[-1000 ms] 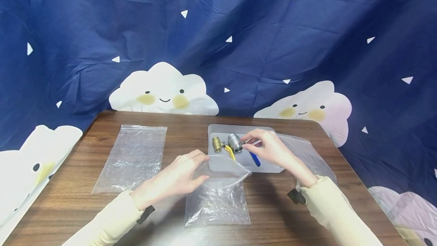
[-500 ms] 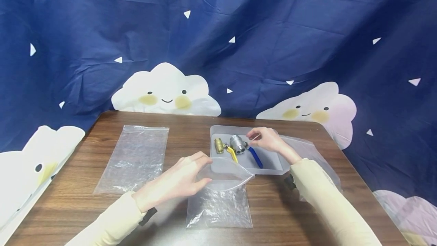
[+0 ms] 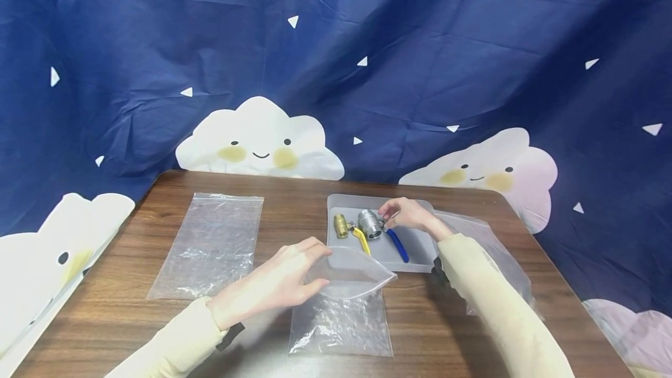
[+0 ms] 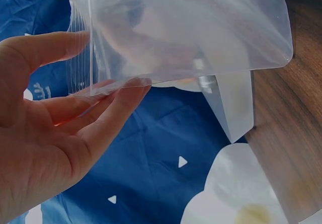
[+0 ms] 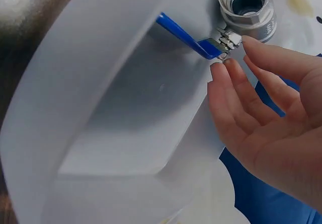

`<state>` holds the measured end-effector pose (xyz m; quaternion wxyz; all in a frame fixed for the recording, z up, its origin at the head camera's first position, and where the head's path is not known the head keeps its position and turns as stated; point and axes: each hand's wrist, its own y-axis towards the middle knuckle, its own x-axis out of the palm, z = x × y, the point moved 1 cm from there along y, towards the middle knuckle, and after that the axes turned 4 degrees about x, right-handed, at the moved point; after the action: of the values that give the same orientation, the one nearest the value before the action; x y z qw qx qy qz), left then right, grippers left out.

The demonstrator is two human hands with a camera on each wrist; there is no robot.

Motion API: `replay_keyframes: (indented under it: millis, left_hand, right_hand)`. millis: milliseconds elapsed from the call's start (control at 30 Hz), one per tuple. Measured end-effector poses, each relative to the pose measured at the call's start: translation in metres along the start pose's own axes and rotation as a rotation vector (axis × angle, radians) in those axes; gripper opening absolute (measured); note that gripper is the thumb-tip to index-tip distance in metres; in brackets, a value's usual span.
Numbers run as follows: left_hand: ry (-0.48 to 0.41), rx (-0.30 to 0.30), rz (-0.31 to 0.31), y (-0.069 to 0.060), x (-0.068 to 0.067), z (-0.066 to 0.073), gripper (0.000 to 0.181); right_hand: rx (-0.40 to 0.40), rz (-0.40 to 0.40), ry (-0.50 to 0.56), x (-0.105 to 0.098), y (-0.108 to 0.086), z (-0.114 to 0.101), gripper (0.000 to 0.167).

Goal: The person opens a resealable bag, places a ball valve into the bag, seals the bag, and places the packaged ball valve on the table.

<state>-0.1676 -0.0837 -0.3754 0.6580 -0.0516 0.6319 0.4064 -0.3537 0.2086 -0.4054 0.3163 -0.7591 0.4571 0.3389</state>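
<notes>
My left hand (image 3: 283,273) holds a clear zip bag (image 3: 349,273) by its mouth, which gapes between thumb and fingers. In the left wrist view the bag's zip strip (image 4: 90,48) runs between thumb and fingers. Over the white plastic tray (image 3: 422,249), my right hand (image 3: 412,214) is at a silver ball valve (image 3: 370,224) with a blue lever (image 3: 397,245). Its thumb and fingertips surround the valve's stem nut (image 5: 230,39), apart from one another; whether they touch it is unclear. Left of this valve lies a brass ball valve (image 3: 341,226) with a yellow lever (image 3: 361,239).
A flat clear bag (image 3: 212,244) lies on the left of the wooden table (image 3: 425,319). Another clear bag (image 3: 488,244) lies right of the tray, partly behind my right sleeve (image 3: 488,290). A blue cloud-print cloth (image 3: 336,74) hangs behind the table.
My right hand drew back from the silver valve, then came down to its stem and lever again. The left hand keeps its hold on the bag. The head view has shifted slightly.
</notes>
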Motion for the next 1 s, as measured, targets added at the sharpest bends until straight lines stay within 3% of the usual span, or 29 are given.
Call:
replay_keyframes:
  millis: [233, 367, 567, 1000]
  left_hand:
    - [-0.019, 0.006, -0.012, 0.001, 0.0, 0.001, 0.04]
    - [-0.026, -0.006, -0.027, 0.0, 0.001, 0.001, 0.04]
    - [-0.025, -0.003, -0.024, 0.0, 0.001, 0.002, 0.04]
    - [-0.024, 0.003, -0.018, -0.001, 0.002, -0.002, 0.041]
  right_hand:
    - [-0.04, -0.074, 0.024, 0.0, 0.01, 0.006, 0.036]
    - [-0.011, -0.094, -0.001, 0.003, 0.014, 0.006, 0.029]
    - [0.084, -0.062, -0.045, 0.008, 0.015, 0.003, 0.027]
    - [0.058, -0.141, -0.155, 0.007, 0.015, -0.009, 0.029]
